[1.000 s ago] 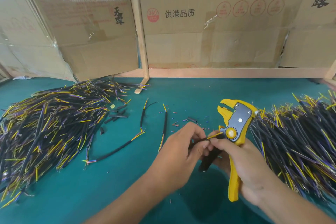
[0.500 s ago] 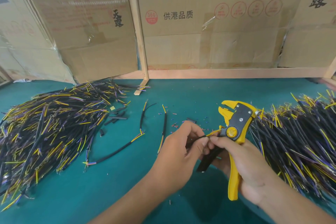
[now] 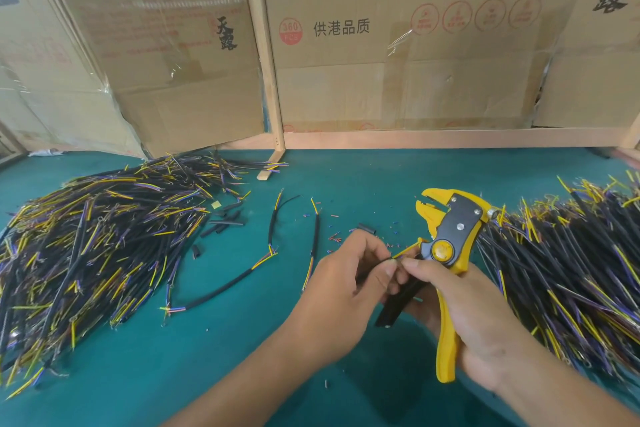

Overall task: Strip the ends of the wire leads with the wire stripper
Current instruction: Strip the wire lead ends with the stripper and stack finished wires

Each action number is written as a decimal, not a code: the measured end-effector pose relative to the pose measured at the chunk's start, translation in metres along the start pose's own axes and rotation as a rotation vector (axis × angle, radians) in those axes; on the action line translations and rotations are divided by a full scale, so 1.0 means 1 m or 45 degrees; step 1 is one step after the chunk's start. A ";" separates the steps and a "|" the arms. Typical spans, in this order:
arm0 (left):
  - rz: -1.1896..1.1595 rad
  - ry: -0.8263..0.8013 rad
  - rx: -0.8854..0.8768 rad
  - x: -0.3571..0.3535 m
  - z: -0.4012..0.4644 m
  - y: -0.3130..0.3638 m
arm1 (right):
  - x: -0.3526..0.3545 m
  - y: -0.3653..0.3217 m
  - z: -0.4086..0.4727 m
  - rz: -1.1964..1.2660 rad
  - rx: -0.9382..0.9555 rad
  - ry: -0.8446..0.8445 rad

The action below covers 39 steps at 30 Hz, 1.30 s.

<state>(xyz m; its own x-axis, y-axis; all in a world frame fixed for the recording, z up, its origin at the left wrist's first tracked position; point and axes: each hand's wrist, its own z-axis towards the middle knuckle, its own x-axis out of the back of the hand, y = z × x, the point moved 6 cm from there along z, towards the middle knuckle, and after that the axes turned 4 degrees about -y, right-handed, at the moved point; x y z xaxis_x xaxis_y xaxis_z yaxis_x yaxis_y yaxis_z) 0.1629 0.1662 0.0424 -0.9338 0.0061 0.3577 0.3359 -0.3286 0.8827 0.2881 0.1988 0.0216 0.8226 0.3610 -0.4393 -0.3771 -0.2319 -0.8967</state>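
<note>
My right hand [image 3: 464, 315] grips the yellow and black wire stripper [image 3: 448, 239] by its handles, jaws pointing up and away. My left hand [image 3: 346, 288] pinches a black wire lead [image 3: 398, 302] close to the stripper's pivot; its thin yellow end [image 3: 407, 250] sticks out toward the tool, below the jaws. My right thumb and forefinger touch the lead beside my left fingertips. The rest of the lead hangs down between my hands.
A big heap of black leads with yellow and purple ends [image 3: 90, 253] lies at the left, another heap [image 3: 568, 270] at the right. Loose leads [image 3: 273, 229] and insulation bits [image 3: 367, 228] lie on the green table [image 3: 363, 177]. Cardboard boxes [image 3: 398, 45] stand behind.
My hands and the stripper have stayed close together in the same spot; the stripper has dropped slightly and my fingers have closed in on the lead's yellow end.
</note>
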 end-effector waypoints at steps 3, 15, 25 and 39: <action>-0.002 -0.001 -0.009 0.001 0.000 0.002 | 0.000 -0.002 -0.001 -0.050 0.021 -0.010; 0.032 0.052 -0.087 0.001 -0.001 0.006 | 0.002 -0.007 -0.003 -0.124 0.066 0.045; 0.043 0.252 -0.096 0.030 0.005 0.003 | 0.010 -0.003 0.004 -0.118 0.043 0.094; 0.123 -0.085 -0.058 0.010 0.000 0.007 | 0.004 -0.009 -0.001 -0.303 0.154 0.022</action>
<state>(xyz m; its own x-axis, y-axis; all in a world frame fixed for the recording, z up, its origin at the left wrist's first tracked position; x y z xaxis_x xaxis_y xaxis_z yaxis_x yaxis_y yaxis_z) 0.1564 0.1638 0.0523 -0.8864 0.0349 0.4615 0.4169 -0.3731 0.8289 0.2953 0.2018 0.0273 0.9010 0.3768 -0.2150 -0.2193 -0.0319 -0.9751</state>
